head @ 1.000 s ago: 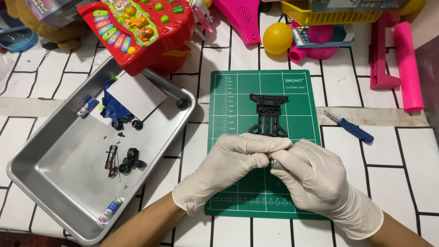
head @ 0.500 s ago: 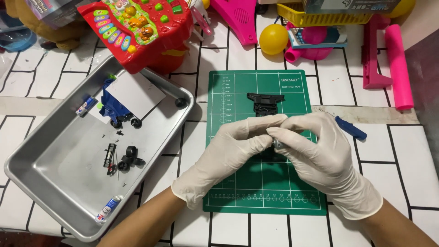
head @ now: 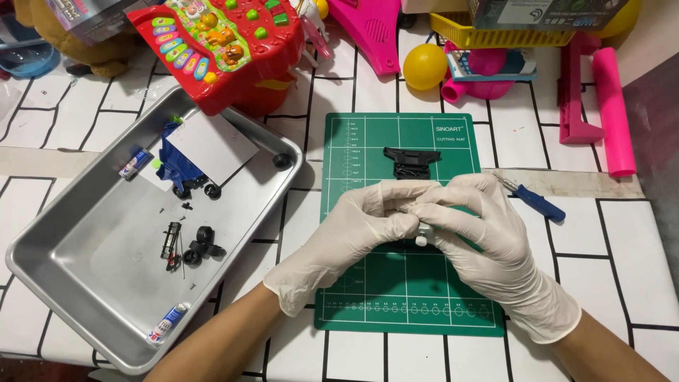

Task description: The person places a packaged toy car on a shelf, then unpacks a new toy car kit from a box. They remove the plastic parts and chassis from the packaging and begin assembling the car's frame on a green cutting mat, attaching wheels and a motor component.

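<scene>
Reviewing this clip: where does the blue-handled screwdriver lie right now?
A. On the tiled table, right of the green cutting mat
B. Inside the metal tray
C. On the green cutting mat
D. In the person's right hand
A: the blue-handled screwdriver lies on the tiled table just right of the green cutting mat, outside the metal tray. Both gloved hands, left hand and right hand, are together over the mat and not touching it.

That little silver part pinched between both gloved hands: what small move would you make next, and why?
Probably set it down in the metal tray. Both the left hand and the right hand grip the small silver part above the green cutting mat, and the tray already holds loose black wheels. That is only a guess.
</scene>
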